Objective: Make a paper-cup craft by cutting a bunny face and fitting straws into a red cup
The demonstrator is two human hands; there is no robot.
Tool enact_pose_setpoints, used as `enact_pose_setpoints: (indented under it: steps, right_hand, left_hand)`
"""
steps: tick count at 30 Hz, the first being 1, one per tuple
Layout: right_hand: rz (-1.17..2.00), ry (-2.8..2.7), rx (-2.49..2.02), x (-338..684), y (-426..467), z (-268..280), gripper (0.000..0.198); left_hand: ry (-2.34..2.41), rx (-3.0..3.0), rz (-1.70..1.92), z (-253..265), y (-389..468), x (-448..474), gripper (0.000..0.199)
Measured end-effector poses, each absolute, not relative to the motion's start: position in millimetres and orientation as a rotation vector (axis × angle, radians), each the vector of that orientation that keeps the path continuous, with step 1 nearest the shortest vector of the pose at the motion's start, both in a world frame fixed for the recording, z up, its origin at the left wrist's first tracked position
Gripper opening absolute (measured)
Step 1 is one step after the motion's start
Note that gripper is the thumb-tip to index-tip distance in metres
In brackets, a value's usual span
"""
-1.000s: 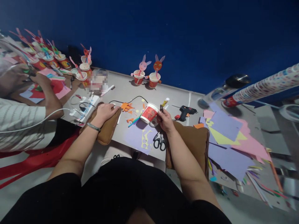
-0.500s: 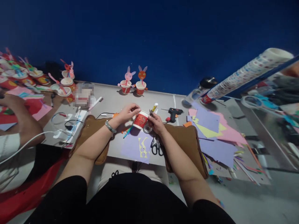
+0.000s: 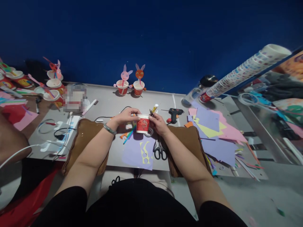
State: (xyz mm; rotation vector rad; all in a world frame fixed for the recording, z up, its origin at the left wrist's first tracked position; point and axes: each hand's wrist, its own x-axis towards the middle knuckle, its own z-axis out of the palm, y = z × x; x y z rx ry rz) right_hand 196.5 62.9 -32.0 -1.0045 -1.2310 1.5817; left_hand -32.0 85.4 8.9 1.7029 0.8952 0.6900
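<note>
Between my two hands is a red paper cup [image 3: 142,124] with a white rim, held upright over the table. My left hand [image 3: 127,117] grips its left side near the rim. On the right side, my right hand [image 3: 159,123] has its fingers closed at the cup's rim, with a dark pointed tip sticking up by the fingers; I cannot make out that tool. Below the cup lie a tape roll [image 3: 149,132], blue pipe cleaners [image 3: 129,136] and black-handled scissors [image 3: 160,152]. A purple paper sheet [image 3: 132,154] carries a yellow cut-out scrap [image 3: 145,151].
Two rabbit-headed cups [image 3: 122,87] stand at the back by the blue wall. A glue gun [image 3: 175,114] lies right of my hands, near coloured paper [image 3: 208,121]. A tall cup stack [image 3: 246,72] leans at the right. Brown cushions [image 3: 186,148] flank me. At the left is a co-worker's arm [image 3: 13,135].
The cup has gone from tilted to upright, still between both hands. My view has shifted slightly, and the co-worker's arm at the left has moved nearer.
</note>
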Motion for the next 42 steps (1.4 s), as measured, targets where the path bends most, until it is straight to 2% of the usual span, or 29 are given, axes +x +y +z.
enact_pose_setpoints:
  steps: [6,14,22,27,35,39,40,42]
  right_hand:
    - [1.493,-1.270,-1.013,189.0,68.5,-27.9,0.045]
    - [1.263,-1.434,-1.019,199.3,55.5,-32.5,0.040]
    - [1.132,-1.529,-0.959,201.8,55.4,-22.8,0.038]
    - [1.084,-1.568,-0.904,204.1,55.0,-18.2,0.033]
    - [1.095,-1.551,-0.896,204.7,53.7,-13.7,0.037]
    - [0.982,-1.601,-0.880,205.1,54.2,-14.6,0.033]
    - [0.914,-1.614,-0.884,205.7,53.8,-15.0,0.031]
    - [0.731,-1.652,-0.898,207.8,52.2,-15.7,0.025]
  left_hand:
    - [0.933,1.542,0.755,-2.7,77.2,-26.8,0.042]
    - [0.906,1.505,0.770,-7.3,65.4,-16.3,0.037]
    - [0.803,1.461,0.974,-14.1,67.2,-15.1,0.039]
    - [0.746,1.393,0.893,-10.5,62.4,-14.1,0.039]
    - [0.689,1.565,0.920,-6.5,60.9,-13.7,0.034]
    - [0.715,1.676,1.034,-13.2,63.2,-11.7,0.032]
    - [0.755,1.660,1.108,-15.5,63.6,-10.9,0.035]
    - [0.858,1.534,1.259,-20.0,64.0,-9.3,0.057]
